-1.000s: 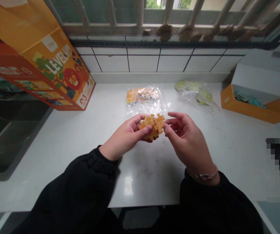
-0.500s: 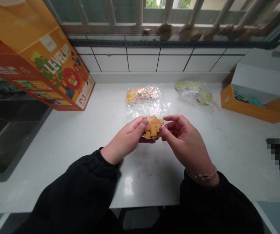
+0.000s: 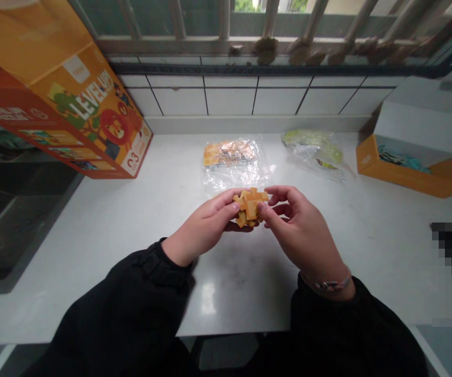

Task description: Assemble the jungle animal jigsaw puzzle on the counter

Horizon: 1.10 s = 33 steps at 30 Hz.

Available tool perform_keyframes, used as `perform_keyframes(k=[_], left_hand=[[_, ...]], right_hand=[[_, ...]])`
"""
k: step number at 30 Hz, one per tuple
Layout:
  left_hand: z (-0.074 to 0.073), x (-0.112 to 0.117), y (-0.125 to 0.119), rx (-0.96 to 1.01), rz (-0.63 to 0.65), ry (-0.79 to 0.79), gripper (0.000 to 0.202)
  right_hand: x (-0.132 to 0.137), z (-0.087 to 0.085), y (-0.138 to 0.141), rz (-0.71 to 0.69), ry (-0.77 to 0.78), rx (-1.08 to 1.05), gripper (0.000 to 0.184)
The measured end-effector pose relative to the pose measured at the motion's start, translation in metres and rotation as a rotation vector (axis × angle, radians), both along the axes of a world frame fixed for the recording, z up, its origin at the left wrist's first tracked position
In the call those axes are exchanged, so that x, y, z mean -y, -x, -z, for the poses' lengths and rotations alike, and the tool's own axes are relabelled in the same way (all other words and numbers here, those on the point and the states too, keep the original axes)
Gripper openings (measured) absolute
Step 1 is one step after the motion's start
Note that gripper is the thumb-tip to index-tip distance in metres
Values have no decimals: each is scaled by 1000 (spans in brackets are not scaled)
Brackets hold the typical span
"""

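A small stack of orange-yellow jigsaw puzzle pieces [image 3: 251, 203] is held above the counter, between both hands. My left hand [image 3: 213, 217] is closed round the stack, its thumb on the left edge and its fingers underneath. On the other side, my right hand [image 3: 294, 222] pinches the top piece with its thumb, the fingers curled behind. How many pieces lie in the stack is hidden. Just beyond the hands rests a clear plastic bag [image 3: 235, 162] with orange pieces inside.
An orange puzzle box [image 3: 108, 115] stands at the left beside a dark sink [image 3: 17, 225]. A second plastic bag [image 3: 314, 149] with something yellow-green lies at the back right. Farther right, an open orange box [image 3: 406, 170] holds teal pieces. The white counter [image 3: 131, 220] meets a tiled wall.
The top puzzle piece has shifted slightly right and turned under my right thumb, showing more of the pieces below. My left thumb has slid a little down. The bags and boxes stay put.
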State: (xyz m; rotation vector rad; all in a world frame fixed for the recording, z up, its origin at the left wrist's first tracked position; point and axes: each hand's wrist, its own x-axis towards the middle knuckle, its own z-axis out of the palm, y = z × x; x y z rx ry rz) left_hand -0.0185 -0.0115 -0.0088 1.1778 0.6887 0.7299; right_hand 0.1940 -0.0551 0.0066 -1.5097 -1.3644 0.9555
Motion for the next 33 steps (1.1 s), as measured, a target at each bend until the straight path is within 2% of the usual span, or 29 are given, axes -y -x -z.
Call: perform_keyframes(k=[3, 5, 9, 11, 12, 16, 18, 20, 23, 26, 29, 33], left_hand=[[-4, 3, 2, -206, 76, -312, 48], [-4, 4, 2, -344, 79, -482, 56], [-2, 5, 3, -482, 116, -549, 71], [-3, 3, 5, -544, 92, -570, 71], [-4, 1, 7, -602, 45, -606, 66], [-7, -7, 19, -1032, -201, -888, 19], [-6, -10, 24, -1216, -229, -966, 16], [-4, -10, 26, -1319, -198, -960, 19], [-1, -10, 24, -1345, -144, -919, 20], [0, -10, 23, -1246, -141, -848, 20], [-2, -10, 21, -1101, -101, -730, 28], [-2, -7, 13, -902, -43, -515, 13]], right_hand=[[-1, -1, -2, -122, 108, 63, 45], [-1, -2, -3, -198, 154, 137, 40], [-1, -5, -5, -184, 163, 257, 41], [-1, -5, -5, -145, 142, 288, 42], [-1, -5, -6, -118, 128, 303, 43], [-1, -3, -5, -32, 95, 381, 47], [-1, -2, -5, -34, 101, 399, 45], [-2, -2, -4, -45, 109, 403, 43], [-2, -2, -4, -53, 121, 408, 40], [-1, -3, -4, -62, 116, 415, 39], [-1, -5, -2, -108, 110, 375, 37], [0, -7, 0, -157, 110, 271, 31]])
